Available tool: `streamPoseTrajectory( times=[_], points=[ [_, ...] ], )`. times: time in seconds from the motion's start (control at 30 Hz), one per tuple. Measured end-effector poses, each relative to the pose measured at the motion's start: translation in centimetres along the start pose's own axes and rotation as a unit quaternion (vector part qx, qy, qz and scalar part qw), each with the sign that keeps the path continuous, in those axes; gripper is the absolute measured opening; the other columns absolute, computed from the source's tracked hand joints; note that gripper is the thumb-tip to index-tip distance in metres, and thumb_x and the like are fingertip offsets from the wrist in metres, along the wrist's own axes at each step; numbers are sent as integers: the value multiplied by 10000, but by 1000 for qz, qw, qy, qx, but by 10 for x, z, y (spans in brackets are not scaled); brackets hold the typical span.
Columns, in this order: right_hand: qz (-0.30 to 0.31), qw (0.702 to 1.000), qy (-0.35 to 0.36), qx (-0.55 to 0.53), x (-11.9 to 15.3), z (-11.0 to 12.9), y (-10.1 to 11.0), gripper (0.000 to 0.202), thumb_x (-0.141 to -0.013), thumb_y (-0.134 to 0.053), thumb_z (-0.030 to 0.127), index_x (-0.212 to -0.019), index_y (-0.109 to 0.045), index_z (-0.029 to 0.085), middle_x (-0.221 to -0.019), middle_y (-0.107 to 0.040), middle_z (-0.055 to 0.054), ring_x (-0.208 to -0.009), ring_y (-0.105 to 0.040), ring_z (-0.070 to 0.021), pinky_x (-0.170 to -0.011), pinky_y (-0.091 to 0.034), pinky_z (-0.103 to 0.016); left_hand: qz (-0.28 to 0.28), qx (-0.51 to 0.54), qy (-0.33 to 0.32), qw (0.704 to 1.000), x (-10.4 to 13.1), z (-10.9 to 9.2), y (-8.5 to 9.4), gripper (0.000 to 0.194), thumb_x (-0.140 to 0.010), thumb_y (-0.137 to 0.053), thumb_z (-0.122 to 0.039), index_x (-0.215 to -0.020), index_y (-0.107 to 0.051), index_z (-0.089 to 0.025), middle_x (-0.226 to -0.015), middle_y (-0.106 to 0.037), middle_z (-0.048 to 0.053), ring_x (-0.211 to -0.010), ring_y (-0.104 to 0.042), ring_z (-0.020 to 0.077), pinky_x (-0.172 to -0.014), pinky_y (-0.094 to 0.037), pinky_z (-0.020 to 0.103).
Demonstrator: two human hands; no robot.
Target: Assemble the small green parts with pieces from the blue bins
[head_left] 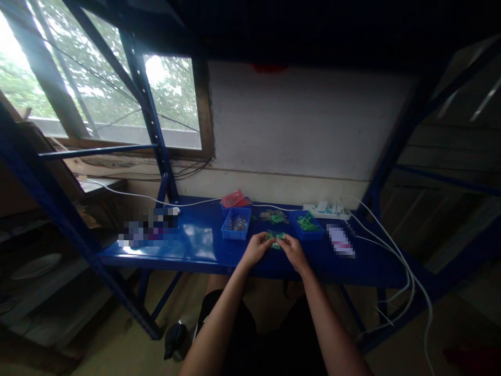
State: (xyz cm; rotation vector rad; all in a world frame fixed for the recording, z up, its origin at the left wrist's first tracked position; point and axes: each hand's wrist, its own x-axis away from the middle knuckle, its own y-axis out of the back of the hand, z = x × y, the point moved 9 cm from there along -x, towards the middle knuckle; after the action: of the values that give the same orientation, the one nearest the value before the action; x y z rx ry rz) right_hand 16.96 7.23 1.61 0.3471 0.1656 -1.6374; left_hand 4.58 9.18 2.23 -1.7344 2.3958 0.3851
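Observation:
A small green and clear plastic packet [276, 236] is spread between both hands, just above the near part of the blue shelf top [195, 243]. My left hand [257, 248] pinches its left side, and my right hand [293, 250] pinches its right side. What is inside the packet is too small to make out. Just beyond the fingers lies a loose pile of green and clear pieces [276, 216]. Left of it stands a blue bin [235, 235] with small metal-looking parts. On the right, another blue bin [309, 236] holds green pieces.
A red plastic bag [235, 198] rests on a bin behind the left one. At the back right lies a white power strip [326, 210] with white cables [403, 256] hanging off the right side. Blue uprights [156, 130] flank the shelf. Underneath, a dark bottle [175, 337] stands on the floor.

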Motion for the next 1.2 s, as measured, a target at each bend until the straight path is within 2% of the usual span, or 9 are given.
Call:
streamPoseTrajectory(
  times=[0.17,0.53,0.8,1.2],
  points=[
    [-10,1000,4,11,1,2,2,216,-738,-589,398,-735,-599,182,-698,-644,-11,-698,-580,-182,-625,-439,-269,2,3,4,1000,-1,2,0,353,-718,-626,-483,-668,-555,-141,-545,-489,-38,-507,-406,90,-494,-292,215],
    [-10,1000,-8,12,-4,-1,0,216,-683,-616,397,-724,-611,185,-686,-659,-25,-674,-603,-191,-586,-448,-273,-24,12,-1,1000,-1,6,6,332,-722,-623,-469,-673,-516,-159,-549,-497,-40,-515,-457,94,-494,-337,207],
    [-16,999,-19,41,-3,0,2,180,-677,-587,370,-661,-578,190,-587,-597,4,-595,-555,-172,-530,-403,-255,-26,31,-1,999,-3,6,6,321,-708,-629,-464,-693,-544,-154,-578,-536,-27,-537,-499,110,-532,-373,224],
    [-22,995,28,94,-1,-2,3,216,-728,-537,397,-670,-544,189,-584,-570,10,-563,-495,-147,-527,-379,-240,-44,-6,11,999,-3,7,8,311,-705,-634,-440,-675,-572,-137,-512,-492,-42,-474,-402,78,-472,-276,203]
  ],
)
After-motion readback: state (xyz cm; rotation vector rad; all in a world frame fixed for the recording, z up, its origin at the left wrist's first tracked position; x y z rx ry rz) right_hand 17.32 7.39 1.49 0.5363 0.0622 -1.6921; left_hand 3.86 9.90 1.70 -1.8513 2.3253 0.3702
